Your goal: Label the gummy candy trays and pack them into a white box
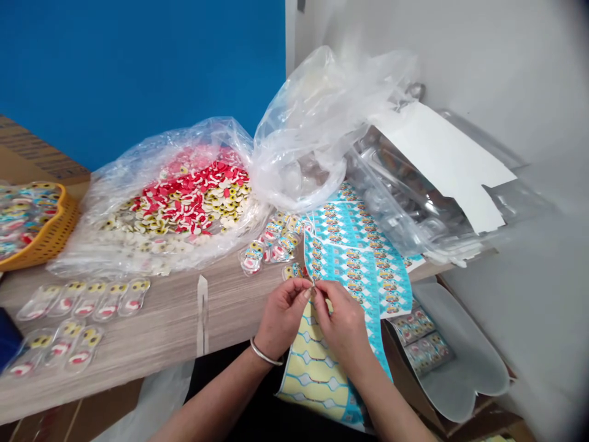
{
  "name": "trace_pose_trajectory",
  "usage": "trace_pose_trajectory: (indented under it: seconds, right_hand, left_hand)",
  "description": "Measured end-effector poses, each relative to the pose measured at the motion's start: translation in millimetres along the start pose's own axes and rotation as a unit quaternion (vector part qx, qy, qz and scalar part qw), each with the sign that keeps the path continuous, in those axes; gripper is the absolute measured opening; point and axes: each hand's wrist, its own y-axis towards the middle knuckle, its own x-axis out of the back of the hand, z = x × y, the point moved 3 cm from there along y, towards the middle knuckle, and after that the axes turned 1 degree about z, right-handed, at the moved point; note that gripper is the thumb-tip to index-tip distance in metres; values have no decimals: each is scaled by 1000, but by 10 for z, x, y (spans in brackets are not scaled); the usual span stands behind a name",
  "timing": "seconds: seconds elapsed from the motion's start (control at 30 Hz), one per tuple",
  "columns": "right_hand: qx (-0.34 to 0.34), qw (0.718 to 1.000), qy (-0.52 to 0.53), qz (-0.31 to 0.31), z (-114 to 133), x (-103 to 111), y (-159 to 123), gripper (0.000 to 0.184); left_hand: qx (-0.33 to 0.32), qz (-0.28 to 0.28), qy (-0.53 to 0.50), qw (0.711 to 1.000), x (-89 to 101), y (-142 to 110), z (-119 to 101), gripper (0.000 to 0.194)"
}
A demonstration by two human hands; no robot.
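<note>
At the table's front edge, my left hand and my right hand meet fingertip to fingertip. Both pinch the edge of a blue sticker sheet printed with rows of small cartoon figures. A yellow part of the sheet with wavy blue lines and pale diamonds hangs below my hands over my lap. Whether a single label is between my fingertips is too small to tell. Just beyond my left hand lies a loose pile of clear plastic pieces with red and yellow parts inside.
A clear bag holds many small red, white and yellow pieces. Filled clear pieces lie in rows on the left, near a yellow basket. Plastic packaging and white card stand at right, above an open box.
</note>
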Motion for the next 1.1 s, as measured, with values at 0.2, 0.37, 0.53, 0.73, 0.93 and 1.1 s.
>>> trace_pose_trajectory:
  seconds: [0.2, 0.37, 0.53, 0.73, 0.93, 1.1]
  right_hand:
    - [-15, 999, -41, -30, -17, -107, -59, 14]
    - [-151, 981, 122, -10, -122, -109, -37, 16]
    - [-205, 945, 252, 25, -190, -100, -14, 24]
    - [-198, 949, 244, 20, -160, -79, 4, 17]
    - [-224, 924, 310, 13, -174, -106, 19, 19]
    - [-299, 849, 435, -10, -346, -204, -25, 20]
  left_hand:
    - [53, -20, -82, 995, -29, -13, 59, 18]
    - [99, -16, -118, 988, -50, -27, 64, 24]
    - [110, -25, -143, 983, -42, -13, 46, 27]
    - [96, -23, -111, 989, -35, -14, 40, 26]
    - [88, -11, -100, 991, -48, -20, 42, 25]
    - [108, -10, -108, 988, -47, -45, 59, 27]
